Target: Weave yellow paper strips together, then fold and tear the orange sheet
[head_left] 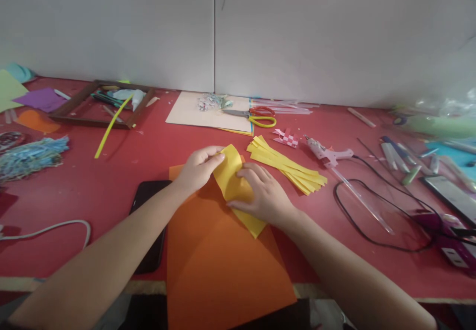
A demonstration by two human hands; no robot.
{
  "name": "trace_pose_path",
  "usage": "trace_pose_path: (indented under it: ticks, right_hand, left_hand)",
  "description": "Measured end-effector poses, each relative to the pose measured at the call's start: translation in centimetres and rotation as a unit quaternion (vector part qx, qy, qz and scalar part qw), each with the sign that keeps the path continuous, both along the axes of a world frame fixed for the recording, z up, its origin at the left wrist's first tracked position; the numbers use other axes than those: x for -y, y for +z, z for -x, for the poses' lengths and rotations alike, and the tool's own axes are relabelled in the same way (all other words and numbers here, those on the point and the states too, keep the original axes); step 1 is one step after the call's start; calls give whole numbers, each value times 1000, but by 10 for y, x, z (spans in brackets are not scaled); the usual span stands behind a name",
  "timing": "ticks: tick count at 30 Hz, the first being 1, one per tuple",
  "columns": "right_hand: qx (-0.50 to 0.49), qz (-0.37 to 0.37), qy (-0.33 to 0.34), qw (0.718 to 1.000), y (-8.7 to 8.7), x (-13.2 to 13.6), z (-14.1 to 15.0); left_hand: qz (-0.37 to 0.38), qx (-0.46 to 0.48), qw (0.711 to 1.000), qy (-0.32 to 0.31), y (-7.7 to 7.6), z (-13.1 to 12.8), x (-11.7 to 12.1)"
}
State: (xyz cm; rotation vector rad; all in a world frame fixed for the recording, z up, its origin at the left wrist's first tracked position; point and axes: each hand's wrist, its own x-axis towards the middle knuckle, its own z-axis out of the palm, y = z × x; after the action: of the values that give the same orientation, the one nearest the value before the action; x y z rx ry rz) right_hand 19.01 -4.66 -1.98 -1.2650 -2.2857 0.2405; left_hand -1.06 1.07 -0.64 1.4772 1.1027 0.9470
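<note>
A piece of yellow paper [231,171] is held up over a large orange sheet [223,250]. My left hand [201,167] pinches its upper left edge between thumb and fingers. Curled around its right side, my right hand [263,191] has thumb and fingertips on the paper, which bends slightly between the hands. The paper's lower corner points down over the orange sheet. Just right of my hands lies a fanned bundle of yellow paper strips [286,164]. A black phone [148,221] rests beside the orange sheet, partly hidden by my left forearm.
Scissors [256,117] lie by white sheets [186,112] at the back. A pink woven paper piece [286,137] and a glue gun [327,152] with a black cord are to the right. A brown frame [67,107] and blue fringed bundle [33,156] are left. A power strip [453,246] sits far right.
</note>
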Motion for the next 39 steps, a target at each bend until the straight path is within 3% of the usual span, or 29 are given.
trace_pose_path:
  ticks: [10, 17, 25, 33, 39]
  right_hand:
    - [-27, -22, -101, 994, -3, 4, 5]
    - [-13, -61, -83, 995, -3, 2, 2]
    - [23, -52, -65, 996, 0, 4, 4]
    - [24, -67, -59, 996, -2, 5, 4]
    - [9, -56, -63, 996, -3, 3, 3]
  left_hand:
    - [122, 109, 985, -57, 7, -3, 6]
    - [57, 109, 990, -66, 1, -1, 2]
    - [-8, -103, 994, -44, 2, 2, 7]
    - [21, -74, 995, -68, 1, 1, 5]
    - [-97, -145, 983, -53, 1, 0, 3]
